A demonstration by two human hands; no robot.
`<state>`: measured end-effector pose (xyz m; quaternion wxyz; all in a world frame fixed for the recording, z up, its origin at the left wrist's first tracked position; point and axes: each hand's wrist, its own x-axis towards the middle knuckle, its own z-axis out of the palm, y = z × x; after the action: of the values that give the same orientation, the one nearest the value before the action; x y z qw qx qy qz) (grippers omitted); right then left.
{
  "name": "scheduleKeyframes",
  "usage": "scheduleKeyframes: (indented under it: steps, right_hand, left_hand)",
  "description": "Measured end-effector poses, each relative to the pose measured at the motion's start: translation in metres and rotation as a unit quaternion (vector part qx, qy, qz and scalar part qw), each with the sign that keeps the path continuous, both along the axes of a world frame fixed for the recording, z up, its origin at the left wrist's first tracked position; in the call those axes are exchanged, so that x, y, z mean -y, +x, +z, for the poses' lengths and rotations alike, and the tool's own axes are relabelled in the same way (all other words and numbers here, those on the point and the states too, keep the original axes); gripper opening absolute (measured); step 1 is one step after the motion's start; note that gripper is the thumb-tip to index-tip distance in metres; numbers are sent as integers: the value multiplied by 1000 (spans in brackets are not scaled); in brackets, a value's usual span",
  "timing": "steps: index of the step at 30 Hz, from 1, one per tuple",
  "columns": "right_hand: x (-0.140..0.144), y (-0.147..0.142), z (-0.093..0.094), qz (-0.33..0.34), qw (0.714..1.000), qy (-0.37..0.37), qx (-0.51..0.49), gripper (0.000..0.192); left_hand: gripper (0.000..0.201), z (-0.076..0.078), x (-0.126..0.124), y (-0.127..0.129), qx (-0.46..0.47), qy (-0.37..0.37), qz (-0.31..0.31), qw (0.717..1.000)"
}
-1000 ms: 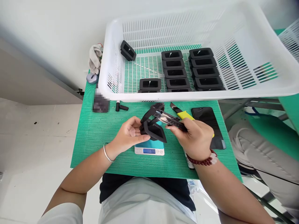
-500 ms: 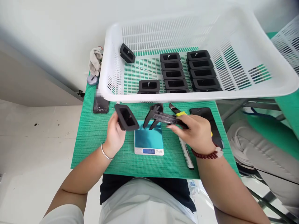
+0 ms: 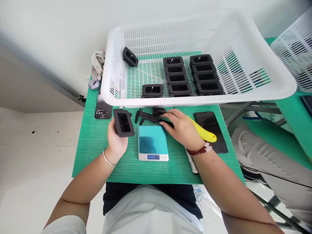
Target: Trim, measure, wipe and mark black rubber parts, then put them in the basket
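Observation:
My left hand [image 3: 117,143] is closed around a black rectangular plastic part [image 3: 124,123] with a recessed middle, held tilted up left of the scale. The caliper [image 3: 148,116], black with its jaws to the left, lies on the mat just behind the scale. My right hand [image 3: 184,128] has its thumb and fingers around the caliper's right end. A small digital scale [image 3: 153,139] with a shiny blue plate has nothing on it. Beside my right hand are a yellow-handled knife [image 3: 204,131] and a white marker [image 3: 193,164], partly covered by my wrist.
A white slotted basket [image 3: 170,101] at the back holds several black parts [image 3: 175,78] in stacked columns. A dark phone [image 3: 215,130] is on the right, another phone [image 3: 103,110] on the left. A glove [image 3: 97,65] lies behind a small grey case [image 3: 94,84]. A person's leg [image 3: 263,152] shows at right.
My right hand has moved back and left, lowering the caliper from above the scale onto the mat behind it. My left hand has turned the black part more upright and shifted slightly left.

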<state>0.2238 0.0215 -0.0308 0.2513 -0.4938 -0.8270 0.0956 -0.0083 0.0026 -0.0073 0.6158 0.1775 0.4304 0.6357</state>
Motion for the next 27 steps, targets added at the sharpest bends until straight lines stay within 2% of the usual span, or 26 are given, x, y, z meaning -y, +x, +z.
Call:
scheduleKeyframes:
  steps: [4,9,11,14,18,21,23,25,27]
  right_hand:
    - [-2,4,3,-23,999,28,12,19]
    - [-1,4,3,15,999,24,-34,25]
    - [1,4,5,-9,995,37,-87,26]
    - [7,5,12,-78,978,47,-186,21]
    - [15,2,16,-105,940,-28,-324,23]
    - [18,-4,15,-99,920,-89,-370,39]
    - [20,-9,15,-99,908,-126,-386,49]
    - [21,-13,15,-106,893,-174,-400,44]
    - [22,-14,16,-108,875,-225,-415,27]
  left_hand:
    - [29,-2,0,-2,-7,-3,-14,1000]
    - [28,-2,0,-1,-15,-4,-16,1000]
    - [30,0,1,1,-22,8,-39,999]
    - [41,5,5,6,-42,26,-113,992]
    - [45,2,12,9,-72,48,-195,977]
    - [44,-6,16,10,-68,75,-235,967]
    - [45,-11,17,10,-54,68,-256,963]
    - [47,-13,18,10,-52,52,-270,960]
    - [47,-14,19,10,-76,63,-279,955]
